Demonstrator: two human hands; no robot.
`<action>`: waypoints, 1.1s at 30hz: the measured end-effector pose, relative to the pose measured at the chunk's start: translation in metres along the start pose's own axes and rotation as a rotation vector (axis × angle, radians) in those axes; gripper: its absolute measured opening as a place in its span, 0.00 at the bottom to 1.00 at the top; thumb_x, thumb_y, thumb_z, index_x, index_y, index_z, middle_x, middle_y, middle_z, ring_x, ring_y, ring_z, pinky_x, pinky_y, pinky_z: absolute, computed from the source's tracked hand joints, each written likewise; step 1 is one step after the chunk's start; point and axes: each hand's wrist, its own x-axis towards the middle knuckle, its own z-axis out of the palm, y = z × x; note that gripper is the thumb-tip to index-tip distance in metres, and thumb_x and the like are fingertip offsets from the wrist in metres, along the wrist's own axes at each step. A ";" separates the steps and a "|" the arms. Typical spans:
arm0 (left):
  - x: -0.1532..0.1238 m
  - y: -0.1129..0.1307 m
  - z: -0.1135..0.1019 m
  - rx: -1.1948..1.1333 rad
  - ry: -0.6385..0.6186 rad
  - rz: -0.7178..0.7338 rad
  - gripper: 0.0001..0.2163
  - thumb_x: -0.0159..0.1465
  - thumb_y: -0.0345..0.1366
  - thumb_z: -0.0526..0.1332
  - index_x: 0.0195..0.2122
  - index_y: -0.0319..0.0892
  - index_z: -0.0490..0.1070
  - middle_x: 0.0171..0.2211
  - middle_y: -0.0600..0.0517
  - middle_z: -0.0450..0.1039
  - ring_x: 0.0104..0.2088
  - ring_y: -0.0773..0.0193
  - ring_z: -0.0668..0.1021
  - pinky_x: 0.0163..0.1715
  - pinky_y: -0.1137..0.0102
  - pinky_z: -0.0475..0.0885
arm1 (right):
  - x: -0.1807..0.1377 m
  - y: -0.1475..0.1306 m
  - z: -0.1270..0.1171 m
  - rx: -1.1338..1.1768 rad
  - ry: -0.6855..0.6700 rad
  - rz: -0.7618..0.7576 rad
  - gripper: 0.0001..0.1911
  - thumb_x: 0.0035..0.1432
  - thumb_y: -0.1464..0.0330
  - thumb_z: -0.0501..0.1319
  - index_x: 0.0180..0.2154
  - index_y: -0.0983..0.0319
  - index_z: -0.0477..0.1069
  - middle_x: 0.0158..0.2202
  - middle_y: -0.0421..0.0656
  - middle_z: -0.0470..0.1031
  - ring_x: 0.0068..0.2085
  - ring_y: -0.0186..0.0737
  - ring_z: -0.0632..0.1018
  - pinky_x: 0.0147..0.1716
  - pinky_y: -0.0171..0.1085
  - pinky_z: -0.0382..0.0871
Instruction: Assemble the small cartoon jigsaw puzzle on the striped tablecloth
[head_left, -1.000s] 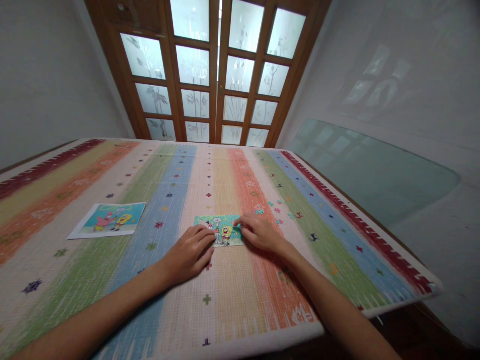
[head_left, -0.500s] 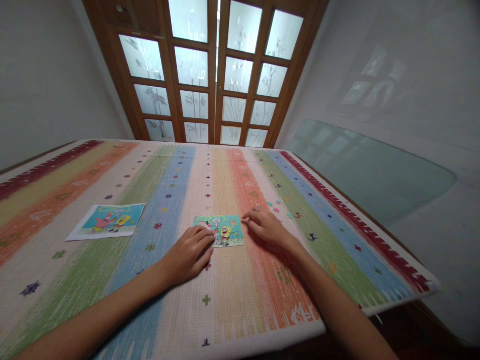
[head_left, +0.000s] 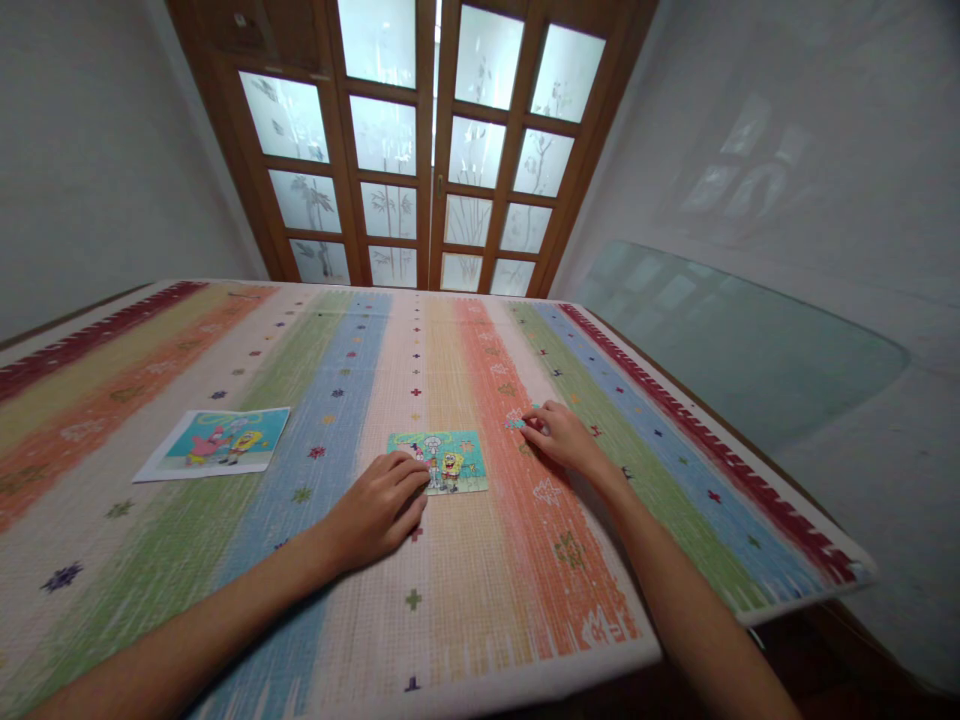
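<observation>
A small cartoon jigsaw puzzle point(head_left: 439, 461) lies flat on the striped tablecloth point(head_left: 465, 590), near the middle. My left hand point(head_left: 379, 507) rests palm down with fingers stretched out, its fingertips touching the puzzle's lower left edge. My right hand point(head_left: 564, 437) lies to the right of the puzzle, fingers curled, with its fingertips at a small teal loose puzzle piece point(head_left: 515, 423) on the cloth. Whether the piece is gripped is unclear.
A printed picture point(head_left: 217, 441) of the same cartoon lies on the cloth at the left. A few more loose pieces point(head_left: 597, 431) show just behind my right hand. Wooden doors with frosted glass point(head_left: 420, 150) stand behind the table. A glass sheet point(head_left: 720, 340) leans against the right wall.
My right hand left the puzzle's right edge and moved right and away, onto the loose pieces. The left hand and the puzzle stayed put.
</observation>
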 end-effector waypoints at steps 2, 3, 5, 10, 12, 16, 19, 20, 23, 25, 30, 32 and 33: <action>0.000 0.000 0.000 0.001 -0.002 -0.001 0.10 0.71 0.31 0.55 0.50 0.41 0.74 0.46 0.45 0.78 0.49 0.52 0.75 0.51 0.54 0.73 | 0.001 -0.001 0.002 0.009 0.011 -0.017 0.05 0.61 0.68 0.63 0.35 0.61 0.77 0.33 0.45 0.74 0.36 0.42 0.74 0.38 0.38 0.64; 0.000 0.000 0.000 0.001 -0.004 -0.002 0.10 0.71 0.31 0.55 0.50 0.41 0.73 0.46 0.45 0.78 0.49 0.52 0.75 0.51 0.54 0.73 | 0.002 -0.001 0.003 0.019 0.017 -0.022 0.04 0.60 0.69 0.63 0.34 0.60 0.77 0.33 0.45 0.74 0.35 0.42 0.74 0.37 0.38 0.64; 0.000 0.000 0.000 0.003 -0.007 -0.004 0.10 0.71 0.31 0.55 0.50 0.42 0.73 0.46 0.45 0.78 0.49 0.52 0.75 0.51 0.54 0.73 | 0.004 -0.001 0.002 0.051 0.025 -0.021 0.04 0.59 0.69 0.63 0.31 0.60 0.75 0.33 0.45 0.74 0.35 0.42 0.74 0.36 0.38 0.64; 0.000 0.001 0.001 -0.008 0.001 0.001 0.10 0.71 0.31 0.55 0.50 0.41 0.73 0.45 0.45 0.78 0.49 0.52 0.75 0.51 0.54 0.72 | 0.006 -0.003 -0.006 0.221 -0.018 0.094 0.06 0.56 0.69 0.64 0.27 0.60 0.71 0.27 0.43 0.75 0.30 0.40 0.74 0.32 0.38 0.64; 0.000 0.001 0.001 -0.008 0.000 0.001 0.10 0.71 0.31 0.55 0.50 0.41 0.73 0.46 0.45 0.78 0.49 0.52 0.75 0.51 0.55 0.72 | 0.006 -0.008 -0.009 0.329 -0.051 0.139 0.06 0.56 0.69 0.63 0.27 0.60 0.71 0.25 0.42 0.75 0.27 0.39 0.73 0.29 0.37 0.64; 0.000 0.000 0.001 0.003 -0.002 0.007 0.10 0.71 0.31 0.55 0.50 0.41 0.73 0.45 0.45 0.77 0.49 0.52 0.75 0.51 0.55 0.72 | 0.003 -0.030 -0.009 0.533 -0.059 0.135 0.04 0.57 0.67 0.64 0.31 0.61 0.73 0.26 0.43 0.77 0.26 0.37 0.75 0.28 0.36 0.65; 0.000 0.000 0.001 0.005 0.005 0.011 0.10 0.71 0.31 0.55 0.50 0.41 0.73 0.46 0.45 0.77 0.49 0.52 0.75 0.51 0.55 0.72 | 0.001 -0.050 -0.002 0.602 -0.083 0.067 0.06 0.56 0.67 0.66 0.36 0.62 0.74 0.29 0.43 0.78 0.28 0.37 0.75 0.28 0.35 0.65; 0.000 0.000 0.001 0.006 0.005 0.009 0.10 0.71 0.31 0.55 0.50 0.40 0.73 0.45 0.45 0.77 0.49 0.52 0.75 0.51 0.54 0.72 | 0.001 -0.056 0.001 0.606 -0.102 0.035 0.06 0.56 0.68 0.66 0.37 0.63 0.75 0.30 0.43 0.78 0.28 0.36 0.75 0.29 0.35 0.65; 0.001 0.000 0.001 0.013 -0.008 0.002 0.10 0.71 0.31 0.55 0.49 0.40 0.73 0.46 0.44 0.77 0.49 0.52 0.75 0.51 0.54 0.73 | 0.000 -0.070 0.012 0.602 -0.146 -0.036 0.05 0.58 0.69 0.65 0.37 0.63 0.76 0.29 0.41 0.77 0.29 0.35 0.74 0.30 0.34 0.65; 0.001 0.000 0.001 0.018 -0.018 0.002 0.10 0.71 0.31 0.55 0.49 0.40 0.73 0.46 0.44 0.77 0.49 0.52 0.74 0.52 0.54 0.72 | -0.001 -0.075 0.019 0.589 -0.153 -0.051 0.04 0.59 0.70 0.65 0.37 0.63 0.77 0.29 0.40 0.77 0.29 0.35 0.73 0.31 0.34 0.65; 0.001 0.000 0.000 0.013 -0.020 -0.004 0.10 0.71 0.31 0.55 0.50 0.40 0.73 0.46 0.44 0.77 0.49 0.52 0.75 0.51 0.54 0.73 | -0.001 -0.077 0.024 0.459 -0.074 -0.076 0.05 0.59 0.71 0.65 0.37 0.64 0.79 0.29 0.41 0.75 0.30 0.36 0.73 0.33 0.36 0.65; 0.000 0.001 0.000 0.007 -0.020 -0.010 0.11 0.71 0.31 0.55 0.50 0.40 0.73 0.46 0.44 0.77 0.49 0.52 0.75 0.52 0.54 0.73 | -0.001 -0.076 0.023 0.418 -0.033 -0.109 0.05 0.60 0.71 0.64 0.37 0.63 0.80 0.30 0.42 0.75 0.31 0.37 0.73 0.35 0.37 0.65; 0.000 0.001 0.000 0.005 -0.022 -0.013 0.11 0.71 0.31 0.55 0.50 0.41 0.73 0.46 0.44 0.77 0.49 0.52 0.75 0.52 0.54 0.72 | -0.001 -0.075 0.022 0.407 -0.026 -0.129 0.06 0.61 0.71 0.64 0.37 0.63 0.80 0.30 0.42 0.75 0.32 0.38 0.74 0.36 0.37 0.66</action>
